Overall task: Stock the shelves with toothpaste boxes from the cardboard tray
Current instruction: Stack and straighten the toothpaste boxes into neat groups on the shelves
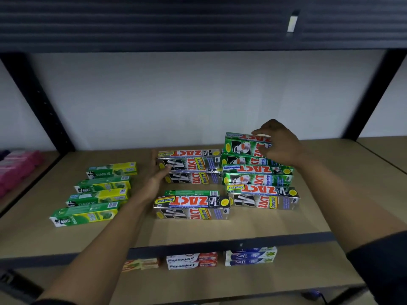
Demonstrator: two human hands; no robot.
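1. Single view: a head-worn camera, placed above and behind the left hand [157,175] and right hand [279,144], at arm's reach from the shelf [242,227].
2. It faces forward and downward; the left hand lies left of centre, the right hand right of centre and farther in.
3. Range is close: print on the green toothpaste box [242,147] in the right hand's grip is legible.
4. Wide-angle lens: the frame uprights [37,100] outside the hands lean outward.

- White wall [198,95] behind the unit, plain and evenly lit.
- Black metal left upright [37,100] and right upright [370,93] frame the bay.
- Tan wooden shelf board [242,227] with a dark front rail [286,238]; lower shelf [220,280] beneath.
- Dark slatted underside [154,23] overhead, bearing a small white tag [292,23].
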